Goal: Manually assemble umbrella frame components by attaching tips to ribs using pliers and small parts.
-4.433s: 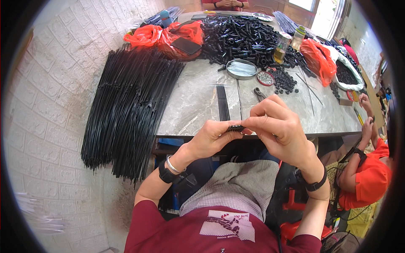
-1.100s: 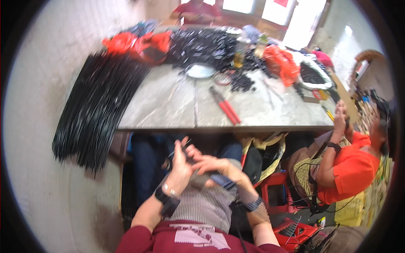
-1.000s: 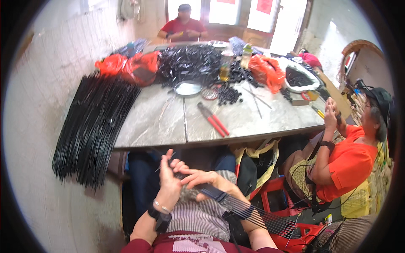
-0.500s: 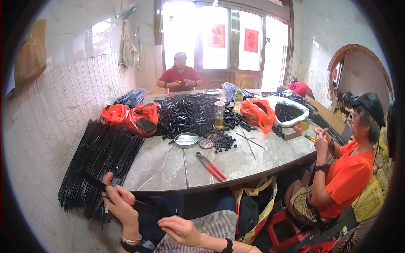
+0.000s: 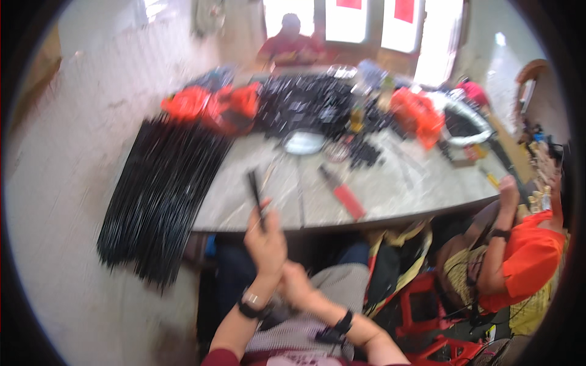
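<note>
My left hand (image 5: 265,244) is closed around a black rod (image 5: 255,192), whose thicker end stands up, slightly tilted, over the table's near edge. Close below it, my right hand (image 5: 296,285) is curled with its fingers by the heel of the left hand. Motion blur and the left hand hide whatever those fingers hold. To the left of my hands, a broad bundle of thin black rods (image 5: 168,195) hangs over the table's edge. Red-handled pliers (image 5: 343,194) lie on the stone-patterned table (image 5: 238,207), beyond my hands to the right.
Farther back are a heap of black tubular parts (image 5: 305,104), a round tray (image 5: 304,144), small black pieces (image 5: 365,151) and red plastic bags (image 5: 418,116). At right sits a person in orange (image 5: 519,262); another in red (image 5: 292,46) sits across. A red stool (image 5: 421,305) stands at lower right.
The view has tipped down and swung left. My left hand has turned the black rod from pointing left to nearly upright. My right hand has come in against the left.
</note>
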`<state>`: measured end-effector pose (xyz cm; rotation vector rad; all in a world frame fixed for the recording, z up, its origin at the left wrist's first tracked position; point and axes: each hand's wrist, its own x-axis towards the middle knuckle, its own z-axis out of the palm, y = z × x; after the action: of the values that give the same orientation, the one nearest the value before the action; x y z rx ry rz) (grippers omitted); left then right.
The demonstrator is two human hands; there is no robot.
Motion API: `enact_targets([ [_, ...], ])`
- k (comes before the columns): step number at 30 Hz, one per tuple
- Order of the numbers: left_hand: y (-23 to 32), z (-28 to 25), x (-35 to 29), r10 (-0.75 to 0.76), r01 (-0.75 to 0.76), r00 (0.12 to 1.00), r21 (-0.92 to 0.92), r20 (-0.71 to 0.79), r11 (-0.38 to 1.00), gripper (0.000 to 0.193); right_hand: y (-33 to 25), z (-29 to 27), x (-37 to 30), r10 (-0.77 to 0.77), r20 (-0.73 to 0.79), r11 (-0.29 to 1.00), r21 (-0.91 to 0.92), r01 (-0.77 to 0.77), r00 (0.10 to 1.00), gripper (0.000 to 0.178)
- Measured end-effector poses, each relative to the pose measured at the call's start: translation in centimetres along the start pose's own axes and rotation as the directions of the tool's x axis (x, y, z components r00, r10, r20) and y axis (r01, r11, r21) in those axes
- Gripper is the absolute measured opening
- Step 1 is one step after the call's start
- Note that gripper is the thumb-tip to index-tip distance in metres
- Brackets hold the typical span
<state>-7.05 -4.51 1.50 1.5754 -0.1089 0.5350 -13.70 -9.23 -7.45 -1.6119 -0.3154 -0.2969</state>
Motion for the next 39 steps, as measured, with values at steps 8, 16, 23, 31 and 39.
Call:
enact_targets([
  [8, -3.4, 3.3, 1.1, -0.071, 0.227, 0.766, -0.165, 0.639, 0.960, 0.053, 3.4, -7.0, 1.1, 0.306, 0.298, 0.864, 0.311, -0.395, 0.904, 0.010],
  [16, -5.4, 3.6, 2.6, -0.056, 0.142, 0.673, -0.055, 0.737, 0.988, 0.040, 5.7, -9.0, 1.1, 0.309, 0.474, 0.698, 0.476, -0.536, 0.824, 0.011],
  [23, -5.8, 4.1, 4.0, 0.145, -0.065, 0.851, -0.174, 0.504, 0.983, 0.037, 6.0, -9.1, 4.3, 0.290, 0.528, 0.737, 0.408, -0.538, 0.798, 0.012],
  [31, -7.3, 2.7, 3.5, -0.123, 0.270, 0.853, -0.228, 0.507, 0.936, 0.084, 6.0, -8.4, 4.7, 0.339, 0.613, 0.687, 0.357, -0.633, 0.714, 0.016],
  [39, -7.2, 1.0, 3.5, -0.159, 0.674, 0.358, -0.137, 0.920, 0.726, 0.051, 7.4, -8.1, 2.0, 0.242, 0.645, 0.689, 0.413, -0.596, 0.725, 0.013],
])
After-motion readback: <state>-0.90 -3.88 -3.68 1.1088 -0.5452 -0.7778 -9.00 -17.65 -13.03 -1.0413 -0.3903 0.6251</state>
